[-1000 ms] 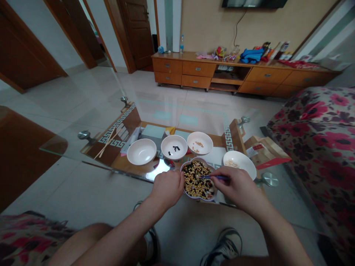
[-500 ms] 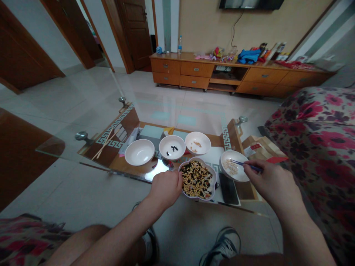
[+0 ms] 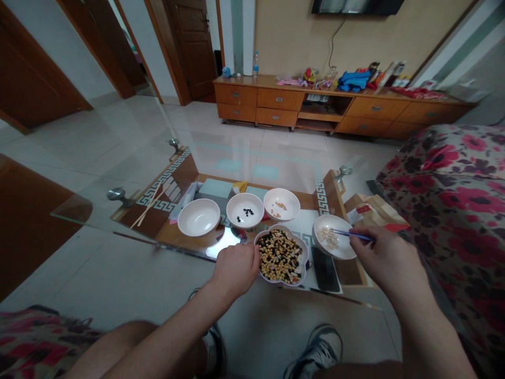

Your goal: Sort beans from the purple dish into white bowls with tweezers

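Note:
My left hand (image 3: 238, 267) is closed on the left rim of a scalloped bowl (image 3: 305, 258) filled with mixed yellow and black beans (image 3: 280, 255). In my right hand (image 3: 389, 258) is a pair of blue tweezers (image 3: 357, 235), pinched between thumb and fingers. Their tips are over the white bowl on the right (image 3: 347, 252), which holds several pale seeds (image 3: 328, 239). Behind the scalloped bowl, one white bowl (image 3: 232, 218) has several black beans (image 3: 248, 212) and another (image 3: 270, 197) has several yellowish beans (image 3: 280, 206). The leftmost white bowl (image 3: 199, 217) shows nothing inside.
The bowls stand on a glass table (image 3: 94, 210) with metal supports. Wooden chopsticks (image 3: 148, 208) lie at the left, and a dark phone (image 3: 325, 269) lies below the right bowl. A brown paper bag (image 3: 376, 210) and a flowered sofa (image 3: 453, 205) are at the right.
The tweezers have shifted slightly to the right with my right hand, their tips still over the right bowl. My left hand stays on the scalloped bowl.

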A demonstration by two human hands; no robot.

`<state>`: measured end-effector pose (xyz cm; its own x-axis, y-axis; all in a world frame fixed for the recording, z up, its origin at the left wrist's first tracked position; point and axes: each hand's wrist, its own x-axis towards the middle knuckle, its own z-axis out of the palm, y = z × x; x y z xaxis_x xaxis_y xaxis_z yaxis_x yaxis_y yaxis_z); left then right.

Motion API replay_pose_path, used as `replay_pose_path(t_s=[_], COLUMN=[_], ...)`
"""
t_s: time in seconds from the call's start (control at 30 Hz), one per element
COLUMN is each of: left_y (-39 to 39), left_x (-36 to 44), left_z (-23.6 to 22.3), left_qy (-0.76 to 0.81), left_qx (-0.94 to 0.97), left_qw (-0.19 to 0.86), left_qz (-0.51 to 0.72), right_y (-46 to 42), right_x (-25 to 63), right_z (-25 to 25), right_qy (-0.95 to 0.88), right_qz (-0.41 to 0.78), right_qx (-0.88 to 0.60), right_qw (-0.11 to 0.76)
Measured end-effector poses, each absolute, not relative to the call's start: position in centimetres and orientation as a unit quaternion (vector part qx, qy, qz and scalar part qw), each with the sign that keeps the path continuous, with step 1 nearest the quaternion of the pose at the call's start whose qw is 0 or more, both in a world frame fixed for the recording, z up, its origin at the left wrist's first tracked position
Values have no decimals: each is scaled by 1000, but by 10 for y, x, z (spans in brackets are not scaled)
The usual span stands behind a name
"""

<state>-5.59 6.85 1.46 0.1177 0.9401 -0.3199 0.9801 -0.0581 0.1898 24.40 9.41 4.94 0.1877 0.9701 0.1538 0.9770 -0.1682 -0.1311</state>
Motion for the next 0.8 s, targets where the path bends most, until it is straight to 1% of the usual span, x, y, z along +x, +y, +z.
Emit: replay_pose_path(t_s=[0.17,0.37,0.67,0.8], left_y=[68,68,68,68], left_x=[-56,-56,-56,-56], left_z=[15,15,17,16], left_qy=[660,662,660,660], left_qx=[727,723,727,727], left_qw=[179,190,180,179], left_qz=[-51,-56,-58,-54], right_y=[94,96,101,101], right_x=[247,248,245,245], right_z=[46,41,42,42], right_qy=[-650,-667,-659,-661], right_qz=[-12,-24,15,14], right_qx=[-758,-741,-752,-750], right_qw=[62,65,27,28])
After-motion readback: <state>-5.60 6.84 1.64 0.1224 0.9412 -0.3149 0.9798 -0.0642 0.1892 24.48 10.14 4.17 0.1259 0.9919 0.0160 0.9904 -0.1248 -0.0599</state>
